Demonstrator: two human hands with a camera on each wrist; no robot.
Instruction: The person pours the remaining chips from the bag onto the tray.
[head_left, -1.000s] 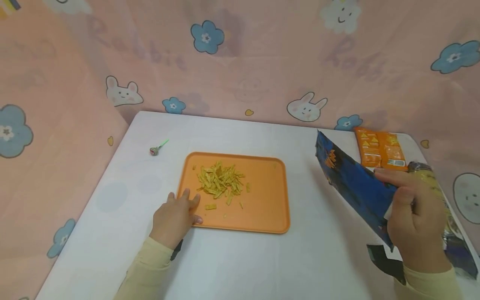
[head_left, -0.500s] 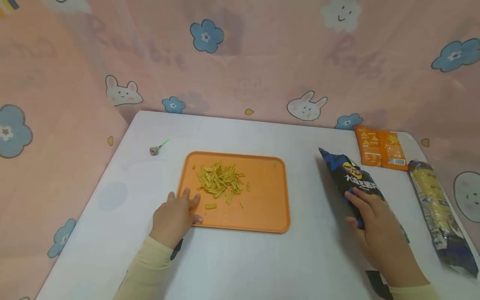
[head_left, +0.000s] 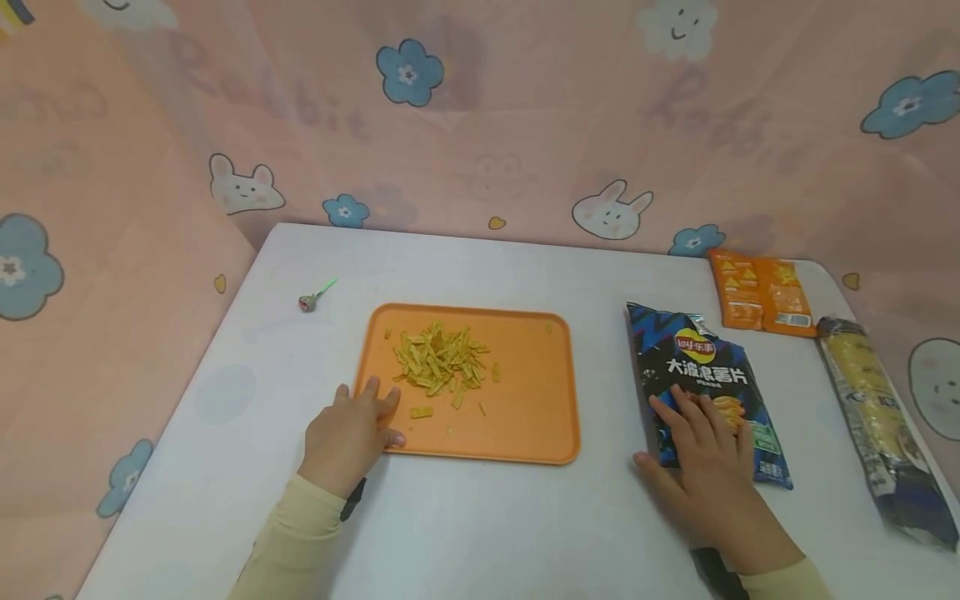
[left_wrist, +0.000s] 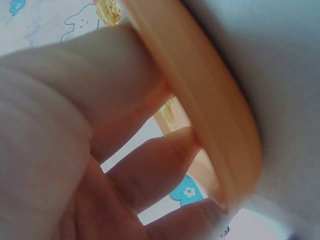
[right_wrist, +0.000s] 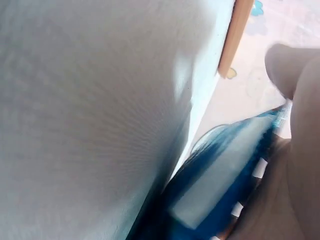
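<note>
An orange tray [head_left: 517, 417] bears a pile of yellow, strip-like chip pieces [head_left: 438, 358] left of its middle. My left hand [head_left: 348, 437] rests at the tray's front left corner, fingers spread over the rim. The left wrist view shows those fingers [left_wrist: 155, 165] against the inner side of the rim. To the right of the tray lies a black and blue bag of potato chips [head_left: 708, 350], front side up. My right hand [head_left: 705, 475] rests on its lower half with the fingers extended, covering part of the print. Seen from the right wrist, the bag [right_wrist: 215, 185] is blurred beneath the fingers.
At the back right corner lie orange snack packets [head_left: 761, 296]. A long clear and dark blue wrapper with yellow contents [head_left: 885, 425] runs along the right edge. A lollipop with a green stick [head_left: 309, 302] lies at the back left. A printed pink cloth [head_left: 495, 125] hangs behind.
My right hand has brought the chip bag down from a raised, tilted hold to lie flat on the table, and its grip has loosened. My left hand and the tray stay put.
</note>
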